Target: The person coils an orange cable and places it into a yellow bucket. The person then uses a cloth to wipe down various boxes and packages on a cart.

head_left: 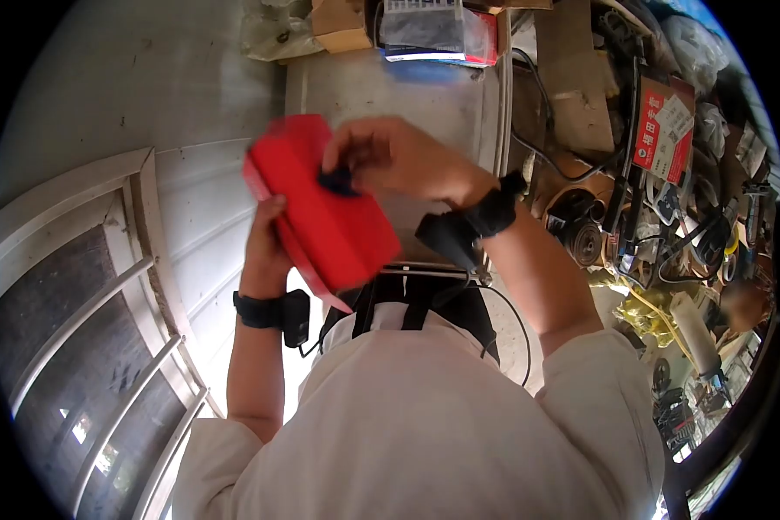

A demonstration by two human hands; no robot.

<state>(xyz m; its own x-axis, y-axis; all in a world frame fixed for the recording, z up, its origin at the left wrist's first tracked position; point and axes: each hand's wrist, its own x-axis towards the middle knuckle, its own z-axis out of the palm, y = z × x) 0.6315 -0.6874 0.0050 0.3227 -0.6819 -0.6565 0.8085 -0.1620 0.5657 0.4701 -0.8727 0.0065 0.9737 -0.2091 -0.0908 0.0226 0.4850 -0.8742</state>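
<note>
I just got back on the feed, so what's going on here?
A person's left hand holds a red box by its side, while the right hand has hold of a small dark item at the box. Blur hides whether that item is inside it. More boxes sit toward the table's far end.

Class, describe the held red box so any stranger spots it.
From the white shirt, follow the left forearm past its black wristband. The left hand grips the red box, showing no print, unlike the labelled red carton at right.
</note>
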